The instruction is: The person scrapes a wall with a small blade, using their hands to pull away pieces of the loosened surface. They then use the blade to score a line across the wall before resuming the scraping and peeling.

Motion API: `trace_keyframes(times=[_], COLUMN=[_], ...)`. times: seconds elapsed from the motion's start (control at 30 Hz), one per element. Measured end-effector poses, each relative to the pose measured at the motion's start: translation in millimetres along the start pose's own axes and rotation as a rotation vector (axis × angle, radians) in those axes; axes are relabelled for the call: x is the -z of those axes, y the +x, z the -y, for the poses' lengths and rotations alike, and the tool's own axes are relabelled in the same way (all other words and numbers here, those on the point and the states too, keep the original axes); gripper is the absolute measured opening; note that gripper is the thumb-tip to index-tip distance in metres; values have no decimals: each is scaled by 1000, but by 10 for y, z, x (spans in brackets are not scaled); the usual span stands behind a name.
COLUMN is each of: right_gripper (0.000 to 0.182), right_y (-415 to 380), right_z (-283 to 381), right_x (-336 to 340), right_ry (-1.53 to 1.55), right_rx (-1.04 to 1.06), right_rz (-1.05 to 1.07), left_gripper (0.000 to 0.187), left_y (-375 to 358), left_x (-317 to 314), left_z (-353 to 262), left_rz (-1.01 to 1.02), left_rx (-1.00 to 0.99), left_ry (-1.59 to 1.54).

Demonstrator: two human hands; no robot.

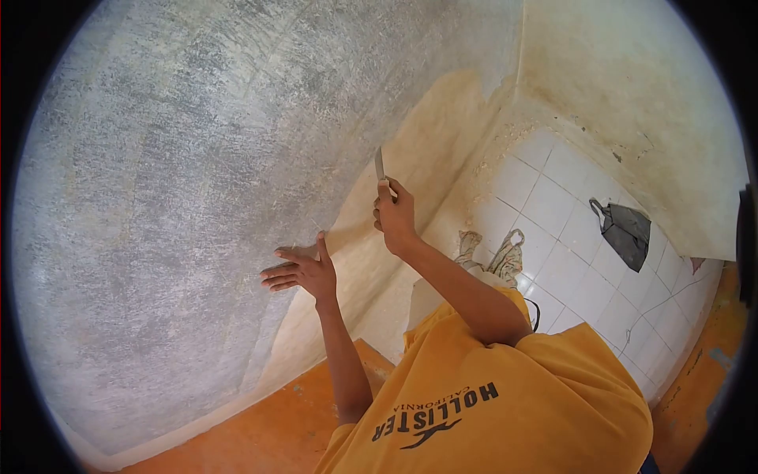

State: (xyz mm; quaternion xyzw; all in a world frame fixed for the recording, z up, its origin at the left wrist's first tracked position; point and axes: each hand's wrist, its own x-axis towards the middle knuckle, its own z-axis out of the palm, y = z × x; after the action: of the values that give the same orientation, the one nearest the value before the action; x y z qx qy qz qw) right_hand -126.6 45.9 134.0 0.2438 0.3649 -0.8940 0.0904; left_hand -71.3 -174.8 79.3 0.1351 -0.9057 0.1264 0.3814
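My right hand [395, 213] is closed around the handle of a scraper [380, 164], its narrow metal blade pointing up along the wall. The blade tip meets the edge between the rough grey-white surface [197, 174] and a smoother beige patch [430, 134]. Lower and to the left, my left hand [304, 272] is open, fingers spread, up against the same wall near that edge. Nothing shows in it. Most of the scraper's handle is hidden by my fingers.
A dark bag [626, 235] lies on the white tiled floor [564, 205] at the right, and a patterned cloth bag [505, 257] sits nearer my arm. Crumbs lie along the foot of the wall. A stained side wall [632, 87] meets this wall. Orange flooring [245, 434] shows below.
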Motion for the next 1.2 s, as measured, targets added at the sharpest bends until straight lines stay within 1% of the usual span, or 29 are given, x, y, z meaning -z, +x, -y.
trace_keyframes(times=[0.17, 0.23, 0.33, 0.47, 0.67, 0.77, 0.87, 0.97, 1.0, 1.1, 1.2], right_gripper=[26, 26, 25, 24, 23, 23, 25, 26, 26, 27, 29], right_y=[-27, 28, -35, 78, 8, 85, -84, 93, 75, -43, 118], right_z=[-7, 33, -6, 80, -46, 38, -20, 69, 102, 53, 123], right_x=[58, 49, 51, 66, 17, 35, -38, 38, 50, -7, 97], right_ry=[4, 35, 27, 65, -26, 31, -25, 18, 35, -6, 67], right_rx=[-33, -34, -21, -13, 9, -12, 6, 14, -6, -9, -7], right_rz=[46, 48, 34, 20, 8, 13, 4, -25, 23, 11, 27], left_gripper=[127, 126, 127, 128, 130, 129, 129, 129, 129, 129, 130], left_y=[-23, -30, -36, -14, -9, -30, -41, -23, -25, -91, -43], left_x=[-42, -31, -11, -41, -17, -23, -44, -25, -38, -37, -36], left_z=[-13, -20, -15, 8, -32, -43, -43, -19, -14, -43, -5], left_rz=[-4, -6, 33, -3, -6, -7, 15, -7, -8, -4, -12], left_rx=[4, 9, 11, -10, -2, 8, 28, 5, 7, 18, -1], left_ry=[2, 17, -39, 15, 9, 6, -16, 3, 4, 0, 10])
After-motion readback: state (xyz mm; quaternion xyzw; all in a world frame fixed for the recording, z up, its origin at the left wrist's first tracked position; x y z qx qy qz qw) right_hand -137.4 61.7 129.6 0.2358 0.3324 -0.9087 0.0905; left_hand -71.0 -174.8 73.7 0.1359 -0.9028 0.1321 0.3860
